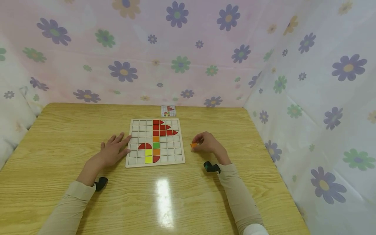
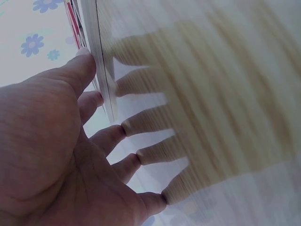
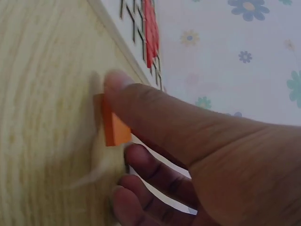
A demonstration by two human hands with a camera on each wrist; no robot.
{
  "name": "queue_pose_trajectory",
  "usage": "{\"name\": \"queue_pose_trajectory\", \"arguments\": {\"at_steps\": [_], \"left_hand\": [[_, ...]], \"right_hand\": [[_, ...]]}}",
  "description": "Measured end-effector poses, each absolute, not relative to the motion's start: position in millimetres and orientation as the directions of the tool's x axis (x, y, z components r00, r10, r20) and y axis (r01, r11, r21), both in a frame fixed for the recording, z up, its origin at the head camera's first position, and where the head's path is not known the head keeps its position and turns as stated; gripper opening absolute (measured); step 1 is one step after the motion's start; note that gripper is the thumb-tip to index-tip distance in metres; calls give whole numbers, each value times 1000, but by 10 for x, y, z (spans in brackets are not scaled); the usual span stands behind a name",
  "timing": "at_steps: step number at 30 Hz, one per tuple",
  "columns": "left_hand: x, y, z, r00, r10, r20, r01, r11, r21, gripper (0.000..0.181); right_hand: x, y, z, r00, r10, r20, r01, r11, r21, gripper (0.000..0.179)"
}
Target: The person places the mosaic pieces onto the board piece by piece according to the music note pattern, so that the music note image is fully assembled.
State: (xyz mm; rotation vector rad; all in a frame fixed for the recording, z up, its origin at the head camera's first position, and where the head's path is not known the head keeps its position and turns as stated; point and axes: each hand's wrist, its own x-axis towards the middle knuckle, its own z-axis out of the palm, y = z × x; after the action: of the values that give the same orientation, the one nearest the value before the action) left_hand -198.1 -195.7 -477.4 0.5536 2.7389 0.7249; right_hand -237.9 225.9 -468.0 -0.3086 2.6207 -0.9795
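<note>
A wooden grid board (image 1: 171,158) lies on the table, with red, orange, green and yellow pieces set in some of its squares. My left hand (image 1: 111,153) rests at the board's left edge, fingers spread; in the left wrist view its thumb (image 2: 84,68) touches the board's side. To the right of the board, my right hand (image 1: 207,143) pinches an orange block (image 1: 193,145) between thumb and fingers, just over the table. The right wrist view shows this orange block (image 3: 115,127) close up under the thumb, its far side hidden.
A small pattern card (image 1: 168,111) lies behind the board, showing a similar coloured figure. The wooden table (image 1: 132,202) runs back to a flowered cloth (image 1: 199,75), which also hangs along the sides. Dark straps with devices (image 1: 211,167) sit on both wrists.
</note>
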Motion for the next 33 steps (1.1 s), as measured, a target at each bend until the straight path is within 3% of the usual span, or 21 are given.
{"name": "queue_pose_trajectory", "arguments": {"at_steps": [9, 27, 33], "left_hand": [[-1974, -1963, -4787, -897, 416, -147, 298, 816, 495, 64], [-1992, -1967, -4777, -891, 426, -159, 294, 806, 514, 65], [-1984, -1963, -4770, -892, 424, -159, 293, 807, 512, 65]], "right_hand": [[-2342, 2260, -4672, -916, -339, -214, -109, 724, -681, 19], [-2216, 2077, -4677, -964, -177, -196, -15, 777, -629, 22], [-2160, 2057, -4686, -951, -233, -205, -35, 738, -674, 17]]}}
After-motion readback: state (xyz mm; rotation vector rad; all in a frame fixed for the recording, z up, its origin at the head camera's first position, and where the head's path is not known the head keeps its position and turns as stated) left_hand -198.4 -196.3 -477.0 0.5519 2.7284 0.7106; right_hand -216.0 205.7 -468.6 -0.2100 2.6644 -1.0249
